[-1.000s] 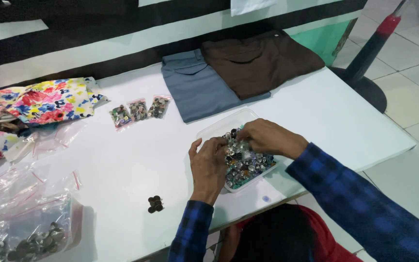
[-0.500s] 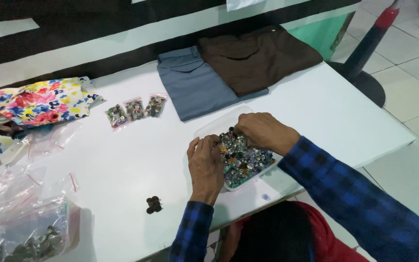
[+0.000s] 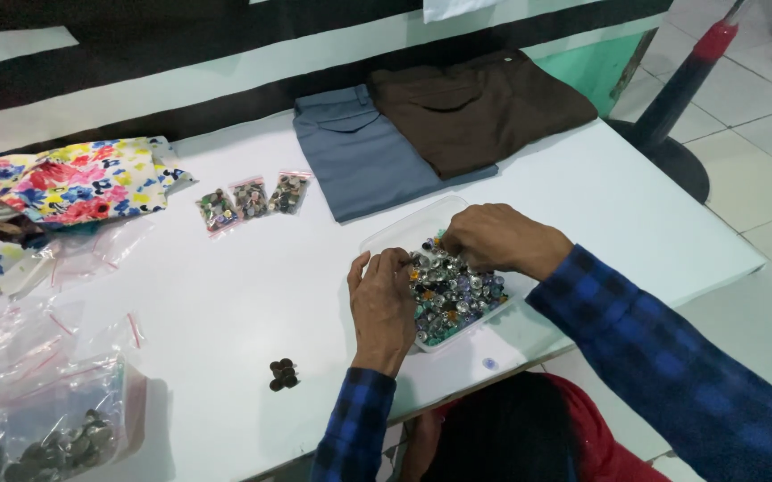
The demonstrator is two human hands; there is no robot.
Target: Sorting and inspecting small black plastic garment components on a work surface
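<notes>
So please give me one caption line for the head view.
Both hands, left hand and right hand, pick through mixed buttons in a clear tray on a white table.

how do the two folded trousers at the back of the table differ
The blue-grey trousers are paler; the brown trousers are dark. The brown pair lies partly on top of the blue-grey pair, covering its right side. The blue-grey pair reaches nearer the clear tray of buttons, while the brown pair sits closer to the table's far right corner. Both are folded flat on the white table.
</notes>
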